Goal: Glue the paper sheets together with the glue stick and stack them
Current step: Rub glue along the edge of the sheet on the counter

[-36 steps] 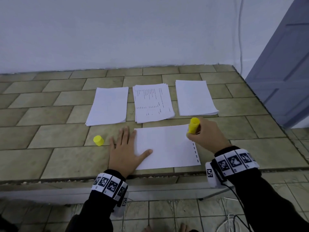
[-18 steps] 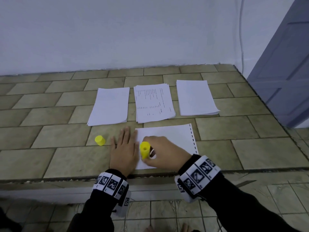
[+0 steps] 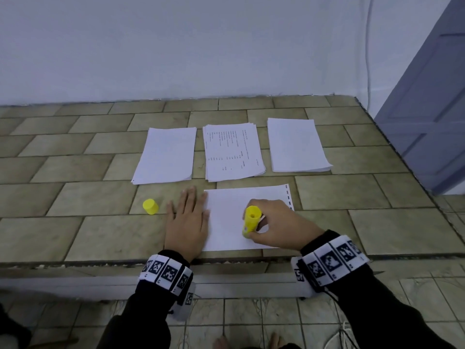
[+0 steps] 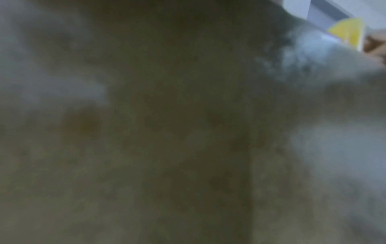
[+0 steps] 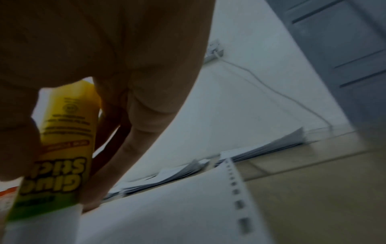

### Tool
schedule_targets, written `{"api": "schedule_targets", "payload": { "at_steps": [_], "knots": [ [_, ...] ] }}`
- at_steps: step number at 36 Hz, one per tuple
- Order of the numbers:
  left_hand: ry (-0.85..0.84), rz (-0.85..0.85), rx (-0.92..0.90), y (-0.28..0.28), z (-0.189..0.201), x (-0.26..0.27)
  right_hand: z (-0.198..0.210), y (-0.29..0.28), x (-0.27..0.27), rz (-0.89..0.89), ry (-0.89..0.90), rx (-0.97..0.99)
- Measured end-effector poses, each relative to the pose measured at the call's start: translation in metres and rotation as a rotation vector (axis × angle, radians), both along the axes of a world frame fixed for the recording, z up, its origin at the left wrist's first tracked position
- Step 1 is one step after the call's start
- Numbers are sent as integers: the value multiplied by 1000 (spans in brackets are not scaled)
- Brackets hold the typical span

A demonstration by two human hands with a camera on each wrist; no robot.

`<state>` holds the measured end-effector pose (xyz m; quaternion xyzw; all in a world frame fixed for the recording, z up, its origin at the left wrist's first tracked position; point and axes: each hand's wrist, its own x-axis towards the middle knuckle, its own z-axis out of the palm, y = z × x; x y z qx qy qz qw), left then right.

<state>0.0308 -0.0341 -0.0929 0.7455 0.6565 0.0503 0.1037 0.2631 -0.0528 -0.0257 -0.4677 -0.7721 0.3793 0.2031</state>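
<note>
A white sheet [image 3: 229, 210] with a perforated right edge [image 5: 236, 191] lies near the front edge of the tiled counter. My right hand [image 3: 274, 224] grips the yellow glue stick [image 3: 251, 221], tip down on the sheet near its front middle. The glue stick [image 5: 66, 148] and its label show in the right wrist view, with the sheet [image 5: 167, 214] below. My left hand [image 3: 187, 222] lies flat, fingers straight, pressing the sheet's left edge. The left wrist view is dark and blurred; only a bit of the glue stick [image 4: 348, 32] shows.
Three paper stacks lie behind the sheet: blank left stack [image 3: 166, 154], printed middle stack [image 3: 232, 151], blank right stack [image 3: 297, 144]. The yellow cap [image 3: 150, 206] stands left of my left hand. A blue door [image 3: 427, 96] is at the right; the counter edge [image 3: 100, 263] runs along the front.
My right hand carried the glue stick from the sheet's far right corner to its left side, then back right to the front middle. My left hand stayed on the left edge, its thumb drawn in.
</note>
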Motion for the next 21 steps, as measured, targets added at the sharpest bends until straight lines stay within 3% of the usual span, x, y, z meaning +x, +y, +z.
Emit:
{"api": "schedule_targets", "payload": {
  "at_steps": [12,21],
  "knots": [
    [-8,8,-10,-2,2,1,1,-14,76,-124,81,60],
    [-18,14,-8,-1,0,1,15,-4,38,-72,89,3]
  ]
}}
